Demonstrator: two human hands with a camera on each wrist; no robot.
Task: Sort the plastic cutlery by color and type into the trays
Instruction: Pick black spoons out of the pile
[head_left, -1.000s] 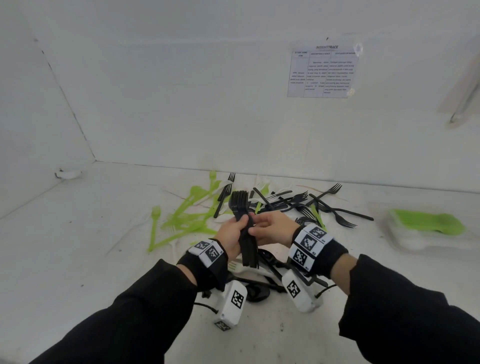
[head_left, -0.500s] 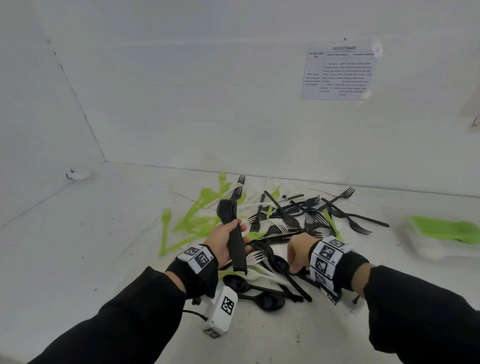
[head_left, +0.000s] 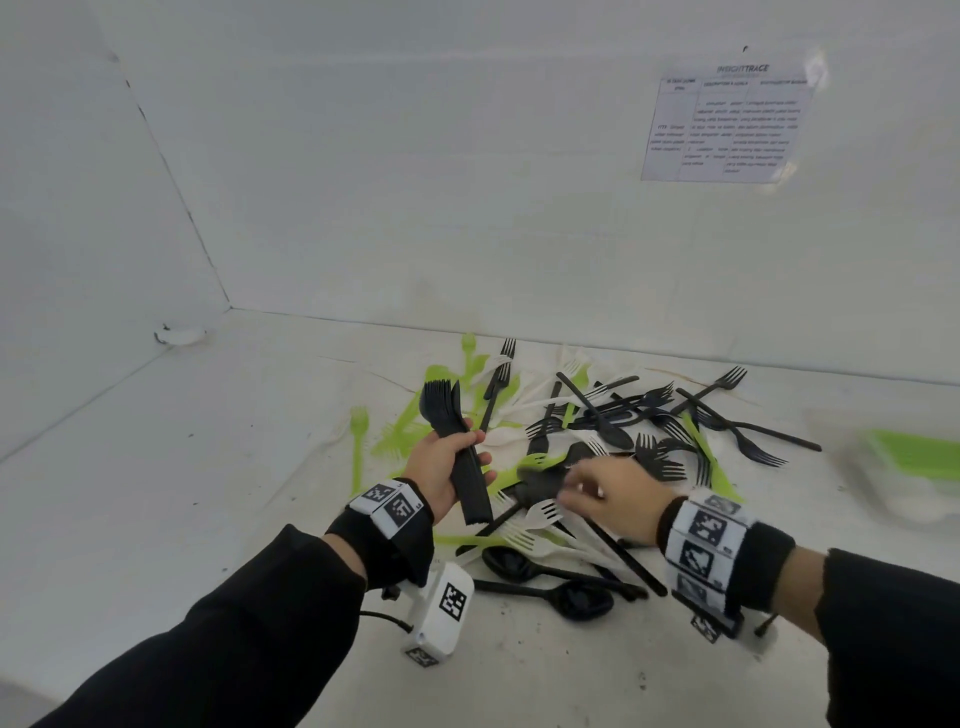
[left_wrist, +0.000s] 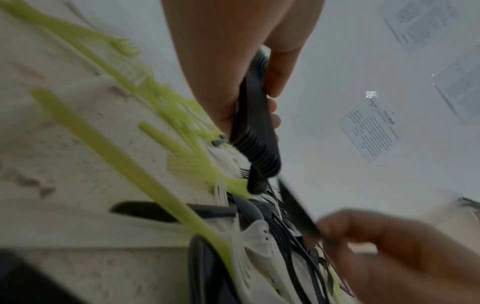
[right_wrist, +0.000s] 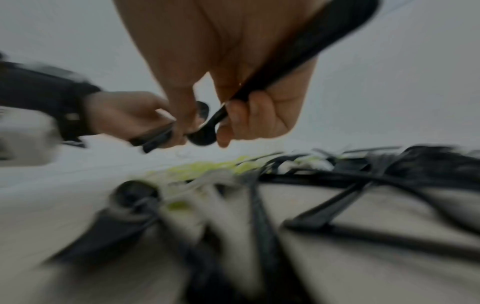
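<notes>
My left hand (head_left: 441, 470) grips a stack of black forks (head_left: 457, 452) above the pile (head_left: 597, 447); my right hand (head_left: 608, 493) pinches one more black piece, blurred. I'd line its handle up with the stack before squeezing. Both hover over a scuffed white desk (head_left: 208, 467) boxed by white walls; a tray (head_left: 883, 467) sits far right.

Printed sheet (head_left: 727, 124) taped to the white back wall (head_left: 415, 182).

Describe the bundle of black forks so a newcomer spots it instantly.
Start at the mixed cutlery pile on the white table. At its left edge, the left hand grips a stack of black forks, tines up. It alone is lifted and neatly nested; the rest lie scattered.
</notes>
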